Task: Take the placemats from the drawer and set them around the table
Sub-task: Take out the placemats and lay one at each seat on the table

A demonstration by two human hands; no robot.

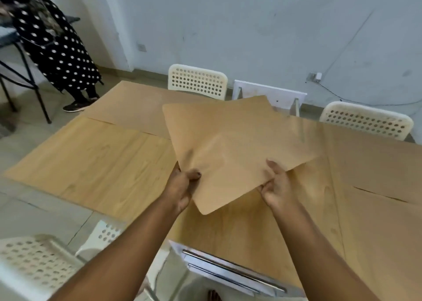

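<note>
placemats (230, 145): tan stack, fanned, held tilted above the wooden table (96, 161) | arms: both bare forearms reach forward, converging | left hand (182, 186): closed on the stack's near-left edge, thumb on top | right hand (277, 186): pinching the near-right edge, thumb on top, fingers under | drawer (228, 271): below the table's near edge

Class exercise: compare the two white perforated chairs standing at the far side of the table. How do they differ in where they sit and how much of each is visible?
The middle chair stands further from the camera, near the table's far corner; the right chair stands nearer the right edge of the view. The middle chair's backrest shows fully; the right chair's lower corner is cut off by the table. Both are cream-white plastic with rows of round holes.
</note>
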